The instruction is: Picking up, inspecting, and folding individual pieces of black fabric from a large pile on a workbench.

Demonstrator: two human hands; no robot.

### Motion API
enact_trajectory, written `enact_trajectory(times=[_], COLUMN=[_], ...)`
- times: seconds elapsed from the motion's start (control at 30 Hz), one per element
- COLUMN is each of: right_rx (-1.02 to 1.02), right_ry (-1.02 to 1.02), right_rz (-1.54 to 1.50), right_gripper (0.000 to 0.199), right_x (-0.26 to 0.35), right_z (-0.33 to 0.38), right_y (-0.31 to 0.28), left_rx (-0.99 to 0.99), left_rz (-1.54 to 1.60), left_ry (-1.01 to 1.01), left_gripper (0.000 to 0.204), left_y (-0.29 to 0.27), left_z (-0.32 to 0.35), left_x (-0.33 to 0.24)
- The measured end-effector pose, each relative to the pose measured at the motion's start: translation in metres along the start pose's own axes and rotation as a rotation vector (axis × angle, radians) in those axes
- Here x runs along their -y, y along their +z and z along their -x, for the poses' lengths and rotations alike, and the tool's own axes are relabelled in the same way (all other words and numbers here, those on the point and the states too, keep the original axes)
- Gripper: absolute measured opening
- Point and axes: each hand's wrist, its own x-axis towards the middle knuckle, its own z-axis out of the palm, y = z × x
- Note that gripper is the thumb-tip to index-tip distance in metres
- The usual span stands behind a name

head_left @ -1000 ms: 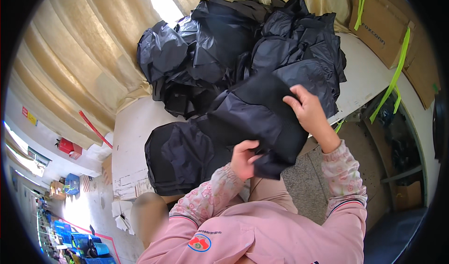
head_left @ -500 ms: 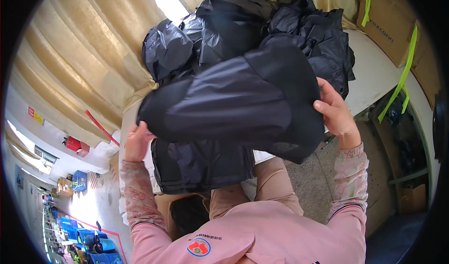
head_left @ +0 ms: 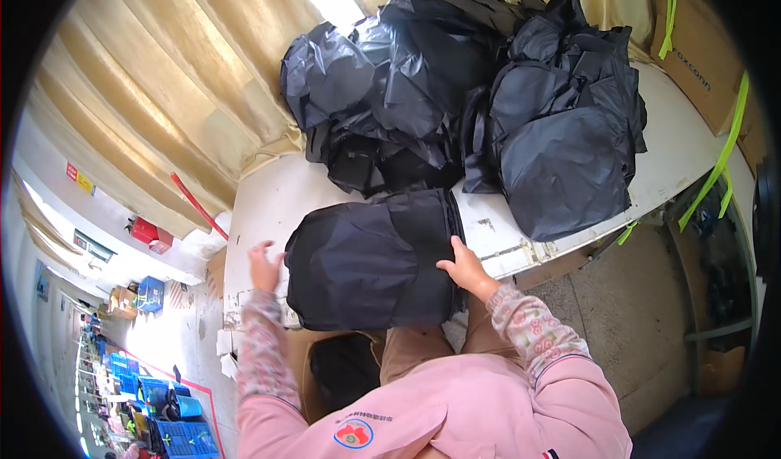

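2 heaps of black bags crowd the far side of the white table (head_left: 268, 207): a crumpled pile of black plastic bags (head_left: 390, 93) at 12 o'clock and a rounder black bundle (head_left: 565, 166) at 2 o'clock, both close behind the work and closing off the table's back half. Cream curtains (head_left: 163, 93) hang from 9 to 12 o'clock. A brown cardboard box (head_left: 700, 52) with printed lettering stands at 2 o'clock, with lime-green straps (head_left: 720, 162) trailing down beside it. A thin red stick (head_left: 199, 207) leans at 9 o'clock, a small red box (head_left: 146, 231) sits beyond it, and blue crates (head_left: 175, 439) line the floor at 7 o'clock. An open brown carton (head_left: 342, 369) waits under the table edge (partly hidden by the knees).

Centre frame, the folded black garment (head_left: 370, 260) lies flat on the near table edge. The right hand (head_left: 464, 268) presses its right edge, fingers bent and resting on the fabric, not clenched around it. The left hand (head_left: 264, 264) is at the left edge, fingers spread and loose, touching the side of the fabric.
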Motion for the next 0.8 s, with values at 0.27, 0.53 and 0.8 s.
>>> enact_trajectory(times=[0.27,0.53,0.8], right_rx=[-0.036,-0.251,-0.386], right_ry=[0.203,0.171,-0.305], right_rz=[0.098,-0.616,-0.023], right_gripper=[0.06,0.018,0.017], right_x=[0.029,0.008,0.078], right_z=[-0.018,-0.138,-0.083], right_y=[-0.015,-0.031,-0.065], left_rx=[0.756,0.848,0.844], left_rz=[0.255,0.191,0.34], left_ry=[0.747,0.767,0.692], left_gripper=[0.093,0.107,0.086], left_y=[0.038,0.068,0.069], left_z=[0.117,0.123,0.121], left_x=[-0.255,-0.256,-0.243])
